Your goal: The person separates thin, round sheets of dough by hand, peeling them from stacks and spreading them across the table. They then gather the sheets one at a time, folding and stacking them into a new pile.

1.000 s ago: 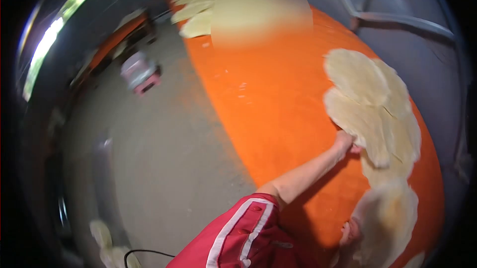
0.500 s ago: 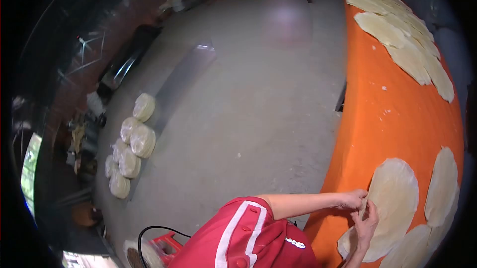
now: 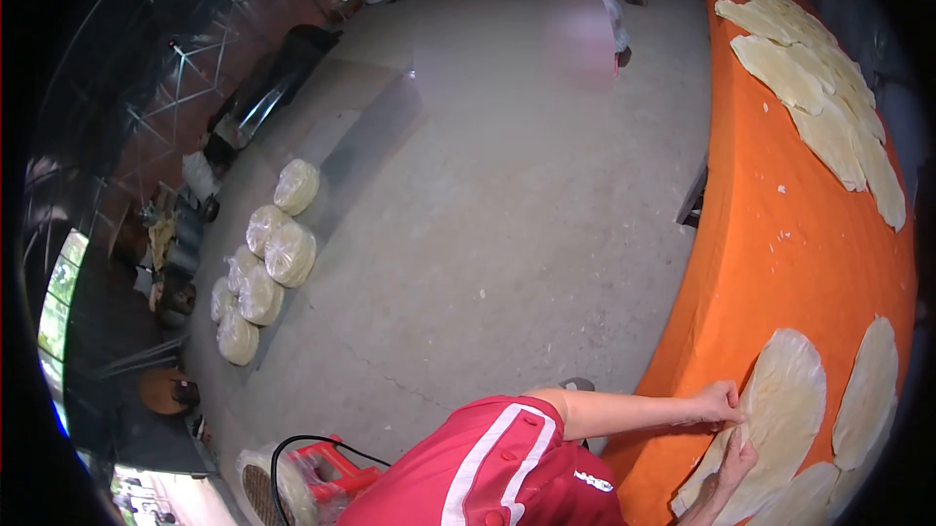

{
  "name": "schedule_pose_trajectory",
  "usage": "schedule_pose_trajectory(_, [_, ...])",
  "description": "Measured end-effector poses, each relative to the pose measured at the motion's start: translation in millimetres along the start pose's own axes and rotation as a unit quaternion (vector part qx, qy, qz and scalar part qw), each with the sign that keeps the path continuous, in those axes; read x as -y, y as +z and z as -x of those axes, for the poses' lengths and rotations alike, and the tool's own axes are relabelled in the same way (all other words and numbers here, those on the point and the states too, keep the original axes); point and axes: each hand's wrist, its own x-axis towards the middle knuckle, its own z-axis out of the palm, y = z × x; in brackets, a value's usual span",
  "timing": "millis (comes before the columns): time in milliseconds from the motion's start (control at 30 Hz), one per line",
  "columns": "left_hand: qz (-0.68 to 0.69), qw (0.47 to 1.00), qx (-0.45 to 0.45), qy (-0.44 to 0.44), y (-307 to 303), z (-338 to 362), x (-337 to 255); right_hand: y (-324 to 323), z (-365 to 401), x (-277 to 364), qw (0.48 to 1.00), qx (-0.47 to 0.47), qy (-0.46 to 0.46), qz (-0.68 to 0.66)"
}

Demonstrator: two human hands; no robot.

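Note:
A thin, pale dough sheet [image 3: 783, 394] lies on the orange table cover [image 3: 721, 311] at lower right. My left hand [image 3: 719, 403] pinches its near edge between bent fingers. Just below, my right hand [image 3: 737, 466] also grips that edge, thumb and fingers pressed together. The sheet's lower part passes under my right hand and wrist. Beyond it lies another dough sheet [image 3: 866, 394], and a further dough sheet [image 3: 799, 500] shows at the bottom.
Overlapping dough sheets [image 3: 814, 87] cover the table's far end. Several plastic-wrapped bundles [image 3: 291, 255] sit on the concrete floor [image 3: 487, 233] at left. A red stool [image 3: 336, 467] with a black cable [image 3: 283, 458] stands behind me. A blurred patch hides the upper middle.
The view has shifted, so the table and bundles sit differently in it. My hands, close together before, are now slightly farther apart along the dough sheet's edge.

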Motion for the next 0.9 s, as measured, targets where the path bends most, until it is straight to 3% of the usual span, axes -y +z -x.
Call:
schedule_pose_trajectory(133, [-0.019, 1.000, -0.013, 0.000, 1.4, 1.8, -2.9, -6.8, 2.2, -8.9, 0.999, 0.004, -0.024, 0.044])
schedule_pose_trajectory(233, [0.035, 0.999, -0.011, -0.002, -1.4, 7.3, -7.0, -9.7, 8.4, -10.4, 0.997, 0.068, -0.027, -0.012])
schedule_pose_trajectory(300, [0.063, 0.997, 0.022, -0.028, -4.5, 9.5, -11.8, 7.8, 14.7, -3.7, 0.994, 0.029, -0.053, -0.096])
schedule_pose_trajectory(433, [0.100, 0.992, 0.061, -0.034, -7.6, 16.8, -20.1, 7.2, 11.2, -0.9, 0.999, 0.019, -0.031, -0.025])
schedule_pose_trajectory(500, [0.097, 0.991, 0.079, -0.038, -8.8, 13.1, -16.8, 9.2, 14.2, 9.6, 0.999, 0.000, 0.030, -0.028])
schedule_pose_trajectory(633, [0.126, 0.987, 0.092, -0.048, -9.8, 11.3, -16.5, 10.4, 8.8, -12.3, 0.998, -0.012, -0.007, -0.065])
schedule_pose_trajectory(700, [0.143, 0.981, 0.116, -0.066, -18.5, 13.7, -17.0, 6.5, 8.2, -18.0, 0.991, -0.037, 0.068, -0.112])
schedule_pose_trajectory(733, [0.122, 0.982, 0.134, -0.057, -26.0, 7.1, -5.5, 14.0, 12.9, -5.5, 0.995, -0.056, 0.053, -0.055])
schedule_pose_trajectory(800, [0.145, 0.972, 0.146, -0.111, -30.4, 10.1, -11.7, 23.1, 18.5, 22.7, 0.994, -0.026, 0.056, -0.085])
schedule_pose_trajectory(867, [0.188, 0.953, 0.221, -0.090, -35.1, 13.3, -15.3, 15.0, 16.3, -2.5, 0.995, -0.034, 0.011, -0.089])
schedule_pose_trajectory(900, [0.190, 0.946, 0.237, -0.111, -35.6, 13.3, -17.7, 13.5, 16.7, 2.1, 0.997, -0.032, 0.034, -0.063])
